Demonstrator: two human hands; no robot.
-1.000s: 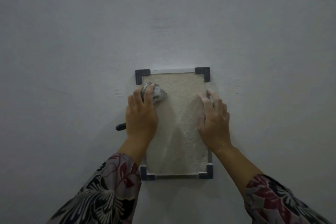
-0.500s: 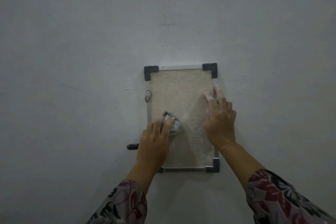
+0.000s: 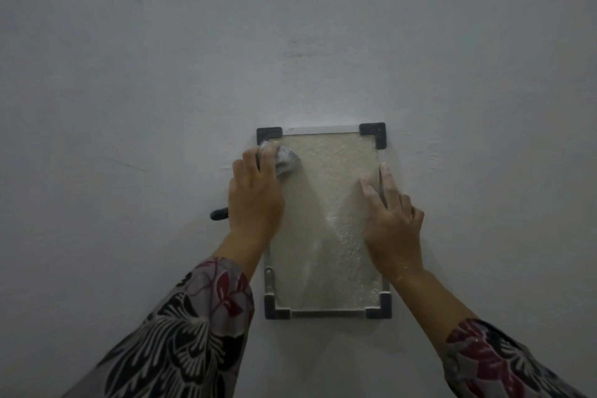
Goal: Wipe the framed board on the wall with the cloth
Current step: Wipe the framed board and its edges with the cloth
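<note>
A small framed board (image 3: 336,171) with a pale textured face, a thin metal rim and black corner caps hangs upright on the wall. My left hand (image 3: 253,194) presses a crumpled grey cloth (image 3: 286,159) against the board's upper left corner. My right hand (image 3: 392,220) lies flat on the board's right edge, fingers spread and pointing up, holding nothing. Both forearms in patterned sleeves cover parts of the board's lower sides.
The plain grey wall (image 3: 290,42) fills the view around the board. A short dark peg or handle (image 3: 219,214) sticks out of the wall just left of my left hand.
My left hand has swept the cloth from the board's lower left back up to the upper left corner. My right hand stays on the right edge.
</note>
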